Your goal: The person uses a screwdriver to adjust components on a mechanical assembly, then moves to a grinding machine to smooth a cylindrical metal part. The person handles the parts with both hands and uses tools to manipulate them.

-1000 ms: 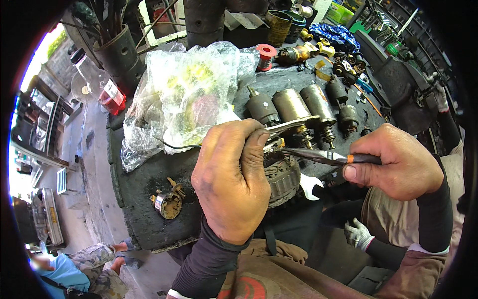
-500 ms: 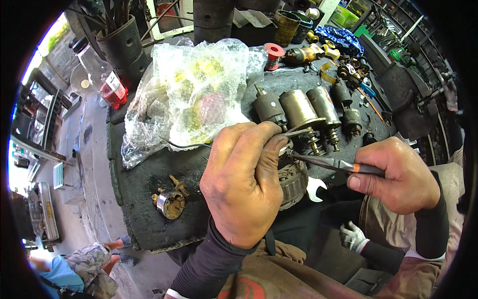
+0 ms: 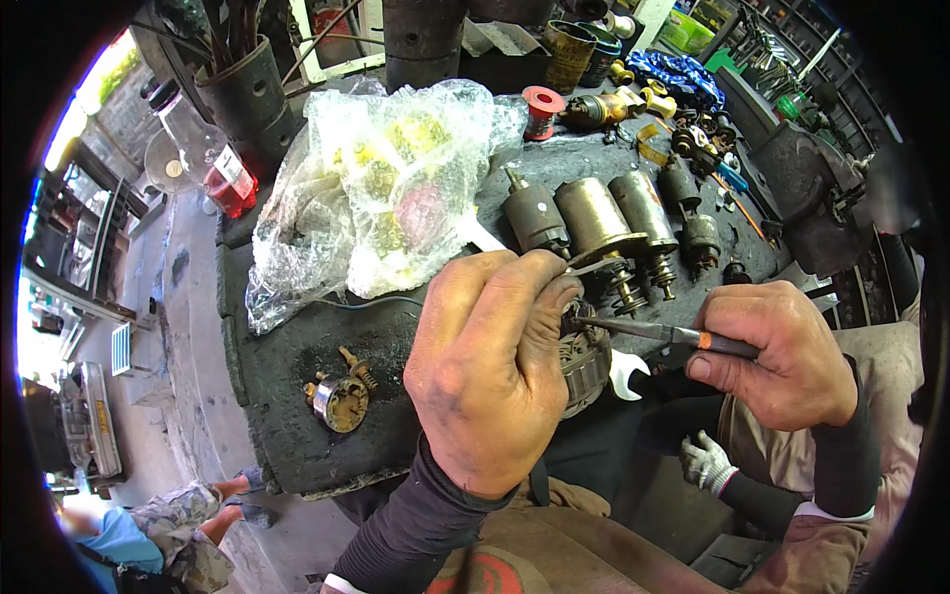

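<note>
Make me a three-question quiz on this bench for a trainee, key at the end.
1. Multiple choice: what does the right hand hold?
A) a hammer
B) pliers
C) a brush

2. True or false: in the picture, the spool is to the right of the bubble wrap.

3. Fill in: the liquid in the bottle is ____ in colour.

Key: 1. B; 2. true; 3. red

No text can be read
</note>
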`<control>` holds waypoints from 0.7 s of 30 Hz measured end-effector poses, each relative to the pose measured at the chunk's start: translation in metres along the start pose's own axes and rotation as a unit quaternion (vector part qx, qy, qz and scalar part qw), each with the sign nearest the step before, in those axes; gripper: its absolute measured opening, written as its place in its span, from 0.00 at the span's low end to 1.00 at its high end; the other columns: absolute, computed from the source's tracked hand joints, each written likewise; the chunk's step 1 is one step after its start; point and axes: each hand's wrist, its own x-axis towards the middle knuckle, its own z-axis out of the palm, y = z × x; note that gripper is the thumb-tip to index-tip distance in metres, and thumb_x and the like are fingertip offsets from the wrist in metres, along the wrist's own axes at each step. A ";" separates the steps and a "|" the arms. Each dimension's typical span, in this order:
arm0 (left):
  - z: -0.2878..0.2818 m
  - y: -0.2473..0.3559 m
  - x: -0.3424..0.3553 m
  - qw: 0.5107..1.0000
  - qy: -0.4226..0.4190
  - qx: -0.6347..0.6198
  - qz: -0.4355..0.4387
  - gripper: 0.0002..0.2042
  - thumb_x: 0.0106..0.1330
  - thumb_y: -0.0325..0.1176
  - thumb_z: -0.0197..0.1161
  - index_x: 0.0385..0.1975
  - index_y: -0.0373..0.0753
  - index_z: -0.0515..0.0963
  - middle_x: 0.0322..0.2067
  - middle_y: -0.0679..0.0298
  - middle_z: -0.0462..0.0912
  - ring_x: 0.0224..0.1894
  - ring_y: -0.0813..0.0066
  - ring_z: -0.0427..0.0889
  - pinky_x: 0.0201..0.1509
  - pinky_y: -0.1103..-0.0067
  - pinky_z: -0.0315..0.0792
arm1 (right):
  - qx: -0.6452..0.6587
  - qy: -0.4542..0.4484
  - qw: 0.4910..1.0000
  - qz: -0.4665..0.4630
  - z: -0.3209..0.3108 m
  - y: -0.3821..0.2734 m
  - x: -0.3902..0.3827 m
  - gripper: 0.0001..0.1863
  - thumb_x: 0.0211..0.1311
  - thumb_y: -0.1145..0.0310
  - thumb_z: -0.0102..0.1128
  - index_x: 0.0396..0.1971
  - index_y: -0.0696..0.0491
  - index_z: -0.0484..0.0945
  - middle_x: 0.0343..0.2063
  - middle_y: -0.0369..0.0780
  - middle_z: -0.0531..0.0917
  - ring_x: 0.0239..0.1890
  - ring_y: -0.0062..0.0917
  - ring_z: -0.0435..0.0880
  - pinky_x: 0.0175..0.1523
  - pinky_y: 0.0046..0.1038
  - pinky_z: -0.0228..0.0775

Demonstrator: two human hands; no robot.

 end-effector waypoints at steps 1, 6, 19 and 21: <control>0.001 -0.001 0.000 1.000 0.001 -0.003 0.012 0.08 0.62 0.25 0.73 0.41 0.36 0.85 0.34 0.56 0.82 0.35 0.57 0.82 0.40 0.68 0.76 | 0.002 0.003 1.000 0.000 0.000 0.001 -0.001 0.17 0.56 0.64 0.74 0.24 0.58 0.73 0.24 0.44 0.76 0.27 0.47 0.78 0.31 0.41 0.66; 0.002 0.000 0.000 1.000 -0.005 0.003 0.018 0.08 0.62 0.24 0.73 0.41 0.36 0.85 0.34 0.56 0.81 0.35 0.57 0.82 0.40 0.69 0.76 | 0.005 0.015 1.000 -0.006 0.003 0.006 -0.004 0.17 0.56 0.64 0.74 0.24 0.58 0.73 0.26 0.44 0.79 0.29 0.46 0.80 0.32 0.40 0.68; 0.002 0.002 0.002 1.000 -0.005 0.005 0.007 0.08 0.62 0.26 0.73 0.40 0.36 0.84 0.34 0.56 0.82 0.36 0.57 0.82 0.41 0.69 0.76 | 0.016 0.032 0.998 -0.046 0.006 0.013 0.002 0.14 0.53 0.70 0.75 0.25 0.58 0.75 0.24 0.45 0.74 0.30 0.47 0.77 0.33 0.43 0.67; 0.003 0.001 0.002 1.000 -0.003 0.003 0.011 0.08 0.62 0.26 0.73 0.40 0.36 0.85 0.34 0.56 0.82 0.36 0.57 0.83 0.41 0.69 0.76 | 0.013 0.030 0.998 -0.047 0.006 0.014 0.002 0.14 0.53 0.70 0.75 0.25 0.58 0.75 0.24 0.45 0.74 0.30 0.47 0.77 0.33 0.43 0.67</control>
